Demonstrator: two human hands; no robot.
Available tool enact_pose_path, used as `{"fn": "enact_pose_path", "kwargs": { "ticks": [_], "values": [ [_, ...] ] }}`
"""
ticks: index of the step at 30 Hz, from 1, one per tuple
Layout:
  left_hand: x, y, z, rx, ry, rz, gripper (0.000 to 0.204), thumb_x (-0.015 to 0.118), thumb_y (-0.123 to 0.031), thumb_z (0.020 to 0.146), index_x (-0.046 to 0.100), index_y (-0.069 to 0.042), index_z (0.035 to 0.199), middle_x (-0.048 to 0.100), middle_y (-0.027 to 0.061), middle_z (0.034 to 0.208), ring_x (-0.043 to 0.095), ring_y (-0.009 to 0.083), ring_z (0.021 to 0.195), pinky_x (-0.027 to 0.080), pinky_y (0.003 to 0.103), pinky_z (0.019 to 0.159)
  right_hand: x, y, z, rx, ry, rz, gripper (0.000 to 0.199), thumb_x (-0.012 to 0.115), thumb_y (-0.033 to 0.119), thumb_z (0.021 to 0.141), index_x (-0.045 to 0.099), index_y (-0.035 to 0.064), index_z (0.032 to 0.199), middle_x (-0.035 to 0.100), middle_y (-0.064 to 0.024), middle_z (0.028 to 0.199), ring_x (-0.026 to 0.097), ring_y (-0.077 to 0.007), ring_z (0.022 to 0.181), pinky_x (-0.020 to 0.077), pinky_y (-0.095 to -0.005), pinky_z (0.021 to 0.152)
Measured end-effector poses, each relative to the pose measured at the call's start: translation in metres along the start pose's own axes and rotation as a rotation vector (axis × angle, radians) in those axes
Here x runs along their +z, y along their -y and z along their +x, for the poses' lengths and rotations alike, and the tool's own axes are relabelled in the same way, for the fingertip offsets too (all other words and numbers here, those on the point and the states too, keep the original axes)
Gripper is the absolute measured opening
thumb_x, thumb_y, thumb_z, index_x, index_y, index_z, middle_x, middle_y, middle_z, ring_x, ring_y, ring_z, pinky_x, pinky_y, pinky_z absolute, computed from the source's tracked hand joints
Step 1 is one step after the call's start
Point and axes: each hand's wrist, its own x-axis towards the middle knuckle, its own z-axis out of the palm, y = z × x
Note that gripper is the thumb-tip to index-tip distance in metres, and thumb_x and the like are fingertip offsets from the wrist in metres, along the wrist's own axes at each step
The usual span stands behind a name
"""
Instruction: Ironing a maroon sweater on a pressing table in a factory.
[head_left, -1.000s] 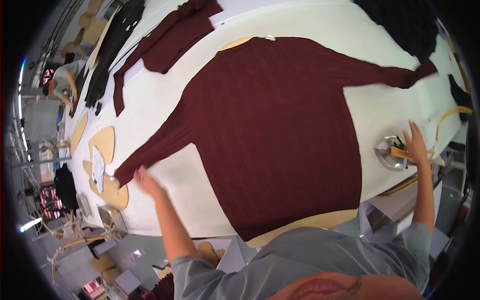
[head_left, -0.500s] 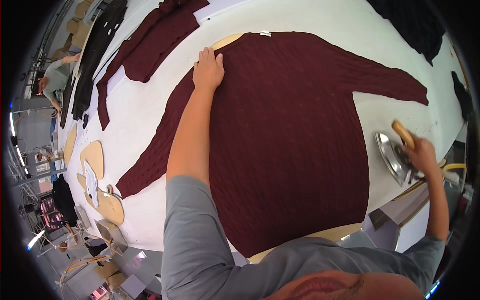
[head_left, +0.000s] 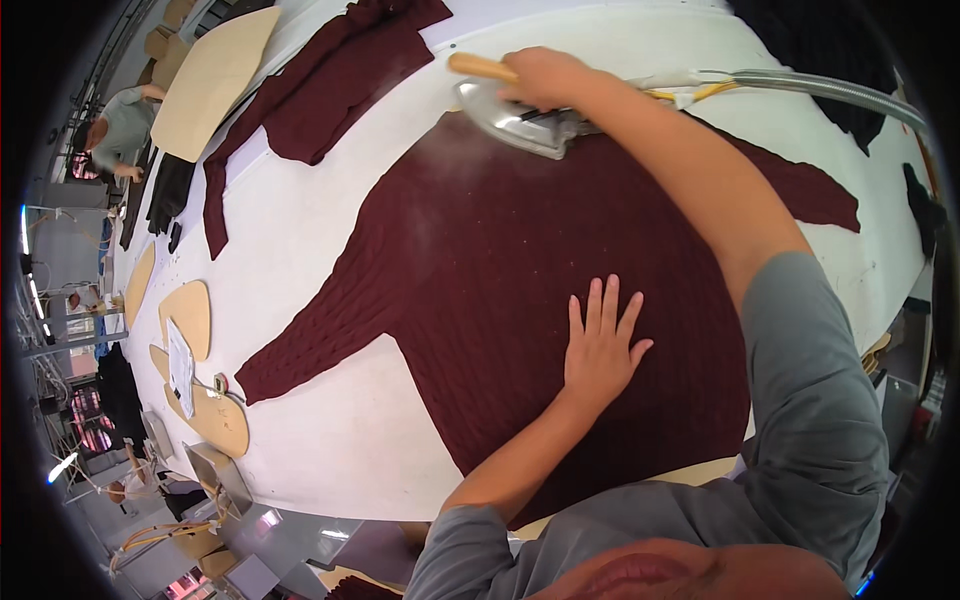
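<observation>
A maroon knit sweater [head_left: 500, 260] lies spread over the white table, a pale board edge showing under its lower hem. Flat on the body of the sweater rests my left hand [head_left: 600, 350], fingers spread. My right hand [head_left: 550, 78] grips a steam iron [head_left: 510, 122] with a wooden handle, at the shoulder and neck area of the sweater. Pale steam drifts beneath the iron. My right forearm crosses above the far right side of the sweater and hides part of its neckline and sleeve.
A steam hose [head_left: 830, 85] trails rightward from the iron. A second maroon garment [head_left: 330, 100] lies at the far left. Shaped boards [head_left: 187, 310] with papers [head_left: 181, 365] sit at the left edge. A co-worker [head_left: 120, 125] stands beyond, near a large pale board [head_left: 212, 80].
My right hand has brought the iron from the table's right side to the sweater's far shoulder. My left hand has left the shoulder for the middle. A pale board appears by the co-worker.
</observation>
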Motion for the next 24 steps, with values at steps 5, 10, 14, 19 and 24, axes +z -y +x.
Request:
{"fn": "enact_pose_path", "kwargs": {
  "ticks": [5, 10, 14, 19, 24],
  "values": [
    [-0.013, 0.0, -0.003, -0.015, 0.027, -0.038, 0.071, 0.07, -0.042, 0.092, 0.051, -0.008, 0.151, 0.034, 0.0212, 0.166, 0.033, 0.0371, 0.154, 0.03, 0.057, 0.121, 0.037, 0.079, 0.014, -0.227, -0.06, -0.167, 0.031, 0.068, 0.037, 0.093, 0.071, 0.0079, 0.103, 0.074, -0.0107, 0.093, 0.069, -0.0321, 0.082, 0.0546, -0.0438, 0.075],
    [-0.067, 0.103, 0.069, -0.069, -0.398, -0.308, 0.029, 0.072, -0.011, 0.087, 0.07, -0.005, 0.116, 0.07, 0.0117, 0.123, 0.066, 0.0333, 0.114, 0.051, 0.042, 0.099, 0.024, 0.04, 0.013, -0.136, -0.171, -0.153, 0.028, 0.068, 0.033, 0.091, 0.07, 0.0076, 0.102, 0.074, -0.0107, 0.094, 0.07, -0.0322, 0.085, 0.0546, -0.0436, 0.077],
    [-0.085, 0.227, 0.18, -0.145, -0.474, 0.231, 0.046, 0.059, -0.022, 0.1, 0.055, -0.002, 0.141, 0.059, 0.0157, 0.146, 0.05, 0.0359, 0.141, 0.041, 0.046, 0.113, 0.008, -0.019, 0.003, -0.016, -0.231, -0.183, 0.032, 0.067, 0.036, 0.096, 0.069, 0.005, 0.106, 0.074, -0.0114, 0.097, 0.07, -0.0316, 0.087, 0.0548, -0.0439, 0.079],
    [-0.069, 0.261, 0.22, -0.214, -0.201, 0.314, 0.054, 0.047, -0.034, 0.108, 0.046, 0.0, 0.15, 0.046, 0.0167, 0.16, 0.037, 0.0339, 0.152, 0.031, 0.051, 0.121, -0.017, -0.085, -0.036, 0.174, -0.248, -0.194, 0.034, 0.067, 0.037, 0.099, 0.068, 0.0043, 0.108, 0.074, -0.0119, 0.095, 0.07, -0.0321, 0.084, 0.0548, -0.0442, 0.078],
    [-0.08, 0.189, 0.215, -0.175, -0.23, 0.147, 0.047, 0.058, -0.03, 0.101, 0.054, -0.003, 0.139, 0.053, 0.0163, 0.148, 0.045, 0.0318, 0.142, 0.032, 0.055, 0.116, -0.028, -0.148, -0.067, 0.269, -0.279, -0.21, 0.034, 0.068, 0.037, 0.098, 0.067, 0.0034, 0.105, 0.073, -0.0104, 0.087, 0.069, -0.0275, 0.074, 0.0543, -0.0408, 0.072]
  ]
}}
